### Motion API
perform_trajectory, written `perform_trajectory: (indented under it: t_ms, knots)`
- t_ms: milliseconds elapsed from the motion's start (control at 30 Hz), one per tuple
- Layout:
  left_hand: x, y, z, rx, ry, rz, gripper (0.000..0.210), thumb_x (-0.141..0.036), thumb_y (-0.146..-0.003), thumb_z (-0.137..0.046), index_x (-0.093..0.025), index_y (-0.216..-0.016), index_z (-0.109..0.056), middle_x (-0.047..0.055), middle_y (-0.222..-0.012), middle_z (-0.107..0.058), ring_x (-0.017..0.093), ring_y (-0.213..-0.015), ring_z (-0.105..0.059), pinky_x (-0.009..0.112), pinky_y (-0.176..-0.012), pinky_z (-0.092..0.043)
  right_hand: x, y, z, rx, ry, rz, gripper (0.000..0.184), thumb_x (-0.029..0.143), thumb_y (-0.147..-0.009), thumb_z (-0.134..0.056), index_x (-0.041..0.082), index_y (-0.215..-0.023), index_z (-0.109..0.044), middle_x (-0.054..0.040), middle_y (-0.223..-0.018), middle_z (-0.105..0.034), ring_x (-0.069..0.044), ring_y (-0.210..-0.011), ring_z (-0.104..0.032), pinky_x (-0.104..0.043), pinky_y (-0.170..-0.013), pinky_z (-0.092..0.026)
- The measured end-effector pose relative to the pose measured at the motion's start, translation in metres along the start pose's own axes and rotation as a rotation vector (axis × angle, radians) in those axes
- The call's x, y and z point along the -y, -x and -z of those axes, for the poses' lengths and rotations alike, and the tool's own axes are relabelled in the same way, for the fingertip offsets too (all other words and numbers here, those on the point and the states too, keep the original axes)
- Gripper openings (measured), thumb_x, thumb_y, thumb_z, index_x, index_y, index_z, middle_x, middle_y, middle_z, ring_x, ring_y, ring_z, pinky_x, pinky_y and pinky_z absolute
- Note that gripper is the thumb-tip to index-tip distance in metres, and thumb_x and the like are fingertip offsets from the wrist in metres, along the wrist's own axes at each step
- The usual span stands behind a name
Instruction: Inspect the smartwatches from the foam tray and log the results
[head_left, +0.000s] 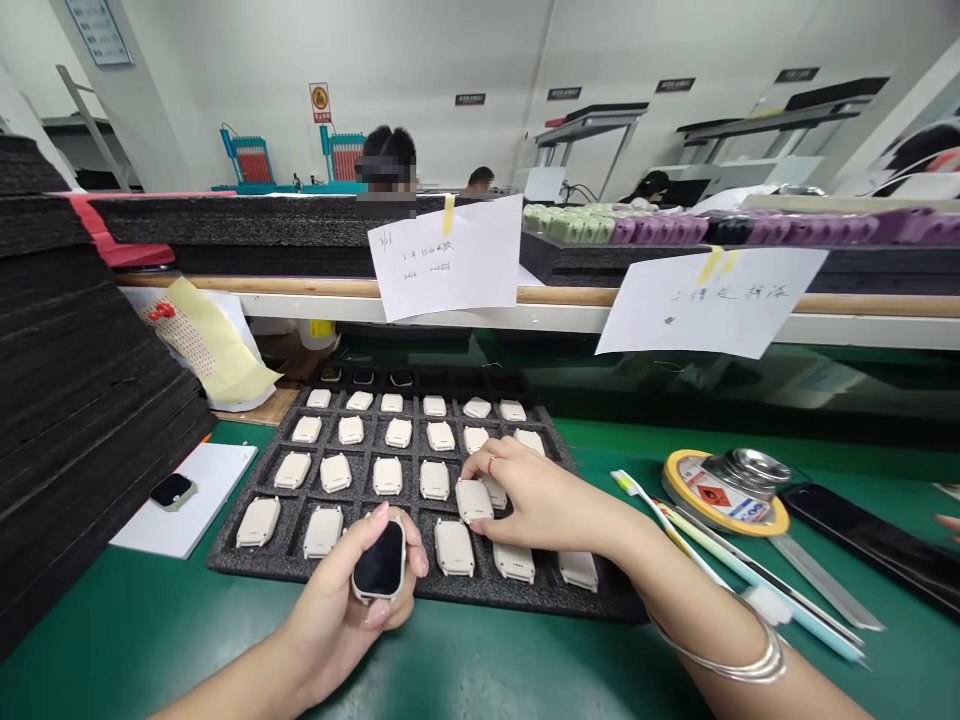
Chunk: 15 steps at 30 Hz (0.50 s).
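Note:
My left hand (pixel 367 590) is wrapped round a smartwatch body (pixel 380 562), its black screen facing up, just in front of the tray. Between the thumb and fingers of my right hand (pixel 517 490) is a cream watch case (pixel 474 502), gripped by its edges over the tray's right half. The black foam tray (pixel 247 575) has rows of pockets holding several cream watch cases (pixel 388 476), most with small dark marks on the upper face. In its back row a few pieces show dark screens. My right hand and forearm hide some pockets.
A watch with a dark screen (pixel 172 490) lies on white paper (pixel 202 520) at left, beside stacked black foam (pixel 82 430). At right are a toothbrush (pixel 671 525), a yellow-rimmed round can (pixel 724 492), a metal ruler (pixel 825 585) and a black phone-like object (pixel 874 540). A shelf (pixel 555 310) crosses behind.

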<state>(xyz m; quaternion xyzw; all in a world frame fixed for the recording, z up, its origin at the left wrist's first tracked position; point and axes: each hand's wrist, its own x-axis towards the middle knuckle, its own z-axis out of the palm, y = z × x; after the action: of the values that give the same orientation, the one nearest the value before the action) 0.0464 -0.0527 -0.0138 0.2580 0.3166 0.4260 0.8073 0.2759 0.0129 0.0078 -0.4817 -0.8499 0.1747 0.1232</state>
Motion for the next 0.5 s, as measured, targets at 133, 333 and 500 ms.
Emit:
perform_trajectory:
  t_ms: [133, 333, 500]
  knots:
    - [0.000, 0.000, -0.004, 0.013, 0.034, 0.053, 0.040, -0.051, -0.090, -0.058, -0.012, -0.089, -0.069, 0.006, -0.078, -0.064, 0.004, -0.045, -0.041, 0.019, -0.047, -0.025, 0.015, 0.005, 0.007, -0.158, -0.121, 0.096, 0.025, 0.023, -0.085, -0.066, 0.020, -0.109, -0.062, -0.0090, -0.110, -0.064, -0.027, -0.110, -0.058, -0.045, -0.095, -0.048]
    - [0.001, -0.002, -0.005, -0.009, 0.100, 0.107, 0.039, -0.049, -0.079, -0.073, -0.010, -0.077, -0.069, 0.003, -0.066, -0.061, 0.005, -0.043, -0.040, 0.019, -0.045, -0.028, 0.066, 0.020, -0.003, -0.214, -0.412, 0.374, 0.035, 0.028, -0.073, -0.085, 0.021, -0.096, -0.060, -0.0050, -0.112, -0.062, -0.018, -0.103, -0.061, -0.029, -0.089, -0.052]
    - [0.003, -0.001, -0.003, -0.046, 0.162, 0.094, 0.045, -0.052, -0.066, -0.084, -0.010, -0.067, -0.067, 0.001, -0.059, -0.058, 0.004, -0.046, -0.043, 0.014, -0.042, -0.027, 0.076, 0.022, -0.018, -0.298, -0.359, 0.452, 0.012, 0.020, -0.087, -0.071, 0.020, -0.088, -0.059, -0.0061, -0.115, -0.064, -0.019, -0.104, -0.061, -0.034, -0.094, -0.050]
